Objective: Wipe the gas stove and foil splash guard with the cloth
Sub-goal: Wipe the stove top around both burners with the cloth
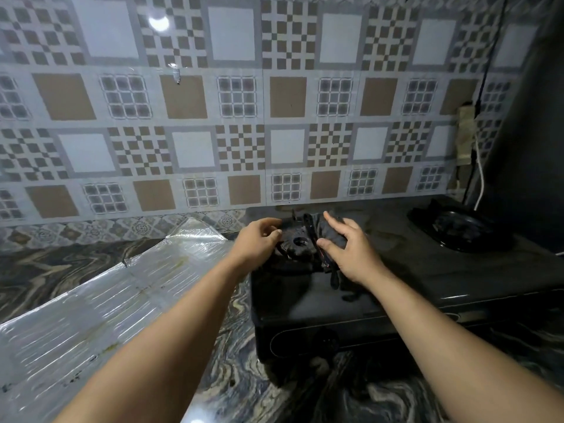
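A black two-burner gas stove (pixel 427 282) stands on the marbled counter against the tiled wall. Over its left burner (pixel 297 244) lies a dark cloth (pixel 331 233), bunched up. My right hand (pixel 348 254) presses on the cloth, fingers curled around it. At the left edge of that burner my left hand (pixel 261 241) has its fingers bent and touching the burner parts; whether it grips anything is hard to tell. The foil splash guard (pixel 100 300) lies flat and crumpled on the counter left of the stove, one corner curled up.
The right burner (pixel 457 227) with its pan support sits at the stove's far right. A power strip (pixel 466 132) with cables hangs on the wall above it. A dark wall bounds the right side. Marbled counter (pixel 45 270) extends left and in front.
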Motion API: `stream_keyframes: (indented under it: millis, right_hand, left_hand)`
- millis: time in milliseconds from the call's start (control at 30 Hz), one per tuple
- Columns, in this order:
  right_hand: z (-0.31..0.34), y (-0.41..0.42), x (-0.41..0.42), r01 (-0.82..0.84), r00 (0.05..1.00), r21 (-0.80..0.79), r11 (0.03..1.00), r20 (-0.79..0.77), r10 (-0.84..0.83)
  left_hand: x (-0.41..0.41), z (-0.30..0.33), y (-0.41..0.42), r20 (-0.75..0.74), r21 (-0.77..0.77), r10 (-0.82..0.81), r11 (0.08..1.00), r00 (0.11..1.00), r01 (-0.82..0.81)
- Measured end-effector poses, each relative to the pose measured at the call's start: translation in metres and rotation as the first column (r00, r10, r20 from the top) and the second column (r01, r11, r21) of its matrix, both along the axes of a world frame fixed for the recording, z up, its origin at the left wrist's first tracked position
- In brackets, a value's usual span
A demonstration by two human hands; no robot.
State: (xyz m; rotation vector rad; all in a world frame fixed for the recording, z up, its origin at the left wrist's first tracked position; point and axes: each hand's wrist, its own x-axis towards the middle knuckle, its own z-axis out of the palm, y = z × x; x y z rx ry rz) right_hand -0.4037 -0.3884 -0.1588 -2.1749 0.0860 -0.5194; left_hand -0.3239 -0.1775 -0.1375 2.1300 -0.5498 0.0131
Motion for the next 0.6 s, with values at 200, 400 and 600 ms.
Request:
stream_keyframes:
  millis: [200, 400, 600]
  right_hand:
    - [0.013, -0.016, 0.034, 0.01, 0.999, -0.094, 0.996, -0.037, -0.014]
    - [0.029, -0.04, 0.091, -0.034, 0.999, -0.175, 0.984, -0.031, 0.03]
    - [0.041, -0.045, 0.175, -0.179, 0.984, -0.212, 0.961, -0.053, 0.171]
  left_hand:
    - [0.035, -0.027, -0.009, 0.058, 0.151, 0.088, 0.984, 0.994, -0.096]
    - [0.066, -0.043, -0.024, 0.052, 0.161, 0.17, 0.971, 0.984, -0.177]
    - [0.1, -0.043, -0.026, -0.024, 0.059, 0.297, 0.954, 0.954, -0.295]
